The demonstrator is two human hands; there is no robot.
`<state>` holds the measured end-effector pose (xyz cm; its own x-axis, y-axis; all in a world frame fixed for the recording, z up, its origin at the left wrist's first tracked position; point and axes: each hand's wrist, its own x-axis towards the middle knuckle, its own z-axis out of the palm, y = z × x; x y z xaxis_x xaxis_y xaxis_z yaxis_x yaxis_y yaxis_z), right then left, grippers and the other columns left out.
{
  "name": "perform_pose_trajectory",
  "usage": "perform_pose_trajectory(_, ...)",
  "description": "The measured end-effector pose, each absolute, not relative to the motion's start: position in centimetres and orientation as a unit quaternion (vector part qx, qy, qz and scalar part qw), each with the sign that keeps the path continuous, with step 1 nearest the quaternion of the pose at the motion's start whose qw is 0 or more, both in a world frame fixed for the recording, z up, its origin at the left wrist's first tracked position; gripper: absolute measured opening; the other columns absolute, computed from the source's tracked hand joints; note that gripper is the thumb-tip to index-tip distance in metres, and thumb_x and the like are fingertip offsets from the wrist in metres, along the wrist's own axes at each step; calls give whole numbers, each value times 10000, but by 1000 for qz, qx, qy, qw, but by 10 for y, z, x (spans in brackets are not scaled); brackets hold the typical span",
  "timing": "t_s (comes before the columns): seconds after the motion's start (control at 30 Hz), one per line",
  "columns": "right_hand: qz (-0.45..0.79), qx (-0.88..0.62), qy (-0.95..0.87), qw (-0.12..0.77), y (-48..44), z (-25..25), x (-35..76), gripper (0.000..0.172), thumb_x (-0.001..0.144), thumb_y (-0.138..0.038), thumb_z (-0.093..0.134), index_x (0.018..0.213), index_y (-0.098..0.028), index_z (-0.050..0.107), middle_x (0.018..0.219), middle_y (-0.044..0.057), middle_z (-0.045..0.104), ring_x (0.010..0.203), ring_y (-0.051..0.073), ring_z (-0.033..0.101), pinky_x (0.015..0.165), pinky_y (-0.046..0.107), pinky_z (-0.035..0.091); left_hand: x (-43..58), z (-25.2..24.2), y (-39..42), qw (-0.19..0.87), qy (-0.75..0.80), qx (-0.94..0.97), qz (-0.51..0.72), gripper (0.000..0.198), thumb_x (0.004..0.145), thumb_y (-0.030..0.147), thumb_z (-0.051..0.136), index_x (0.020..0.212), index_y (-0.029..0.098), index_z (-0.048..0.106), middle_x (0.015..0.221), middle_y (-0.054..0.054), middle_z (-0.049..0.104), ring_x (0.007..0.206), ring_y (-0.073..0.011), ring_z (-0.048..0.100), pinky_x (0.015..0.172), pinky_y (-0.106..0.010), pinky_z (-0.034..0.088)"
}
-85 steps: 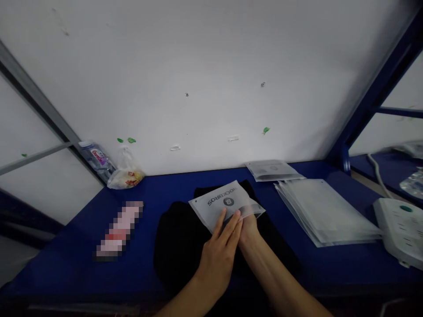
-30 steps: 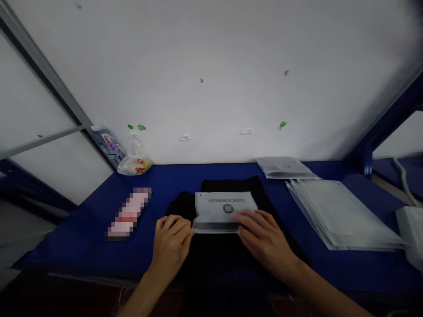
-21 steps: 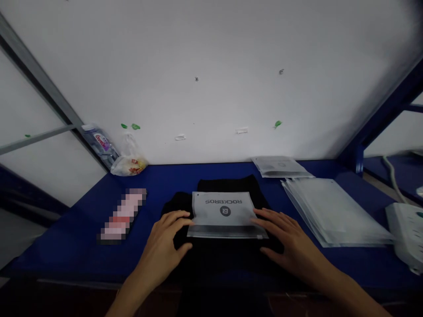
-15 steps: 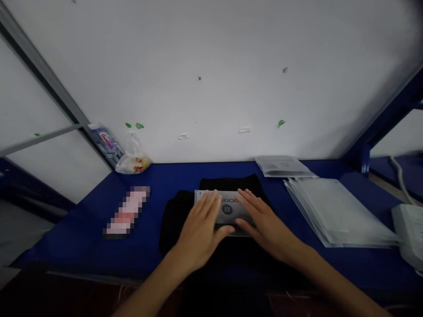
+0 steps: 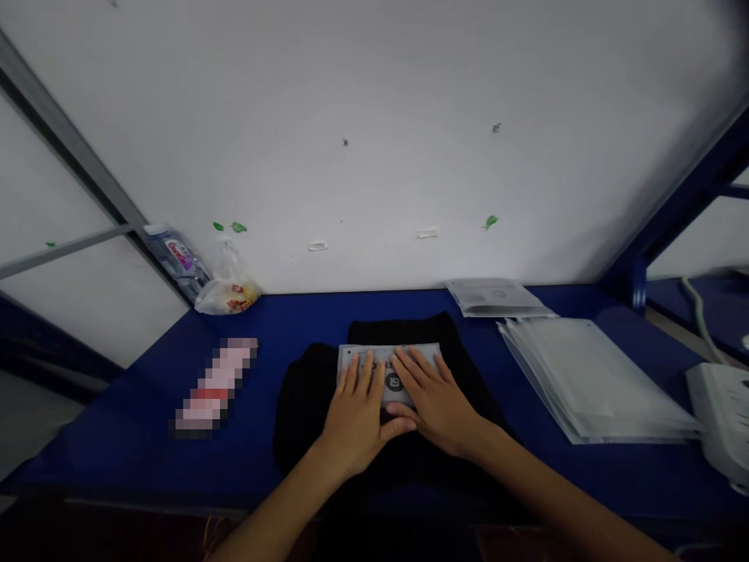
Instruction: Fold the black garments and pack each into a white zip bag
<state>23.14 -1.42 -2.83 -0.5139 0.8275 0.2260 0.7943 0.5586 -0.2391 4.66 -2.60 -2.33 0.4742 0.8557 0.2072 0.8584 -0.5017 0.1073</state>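
Head view: one camera, looking down at the bench.
Left hand: lay flat, palm down, fingers stretched out and slightly apart, closing on nothing; it rested on the near left part of the frosted pouch.
Right hand: lay flat in the same way, fingers fanned, on the pouch's right part, just beside the left hand, the thumbs close together.
Frosted pouch: lay under both palms, only its far edge and a round logo between the hands showing.
Black garment: was spread beneath the pouch on the blue table.
Stack of clear bags: stood to the right, apart from the hands.
Smaller bag pile: sat at the wall.
Water bottle: leaned far left, a plastic bag beside it.
Power strip: lay at the right edge.
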Motion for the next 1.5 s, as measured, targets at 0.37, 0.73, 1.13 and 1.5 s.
perform_pose_trajectory(0.37, -152, -341, -866, 332, -24, 11, 247, 214, 856, -108, 475, 902, -224, 649, 1074, 18, 677, 866, 177, 579, 806, 350, 419, 17, -17, -29, -56, -497, -719, -482, 481, 949, 473, 253, 1345, 222, 360, 1406, -110, 375, 1317, -260, 301, 1053, -488, 268)
perform_pose_trajectory(0.73, 8, -638, -592, 492, 57, 79, 342, 164, 857, -351, 497, 930, -205, 513, 891, 50, 706, 672, 141, 660, 654, 250, 465, 24, -16, -31, -142, -524, -746, -386, 288, 929, 340, 416, 1201, 270, 474, 1290, -52, 472, 1254, -232, 366, 1032, -483, 328)
perform_pose_trajectory(1.13, -42, -722, -602, 339, 110, -25, 409, 96, 804, -189, 475, 890, -186, 520, 1143, 132, 632, 783, 245, 639, 713, 342, 429, 25, -16, -31, -149, -541, -764, -319, 290, 928, 374, 408, 1188, 281, 495, 1278, -35, 497, 1265, -246, 358, 1011, -500, 357)
perform_pose_trajectory(1.5, -92, -691, -655, 292, 86, -11, 377, 307, 767, -102, 449, 1038, -137, 589, 1209, 173, 549, 1113, 299, 513, 908, 418, 395, 21, -8, -13, -145, -573, -738, -325, 237, 894, 333, 472, 1090, 253, 578, 1183, -27, 576, 1133, -197, 497, 978, -388, 404)
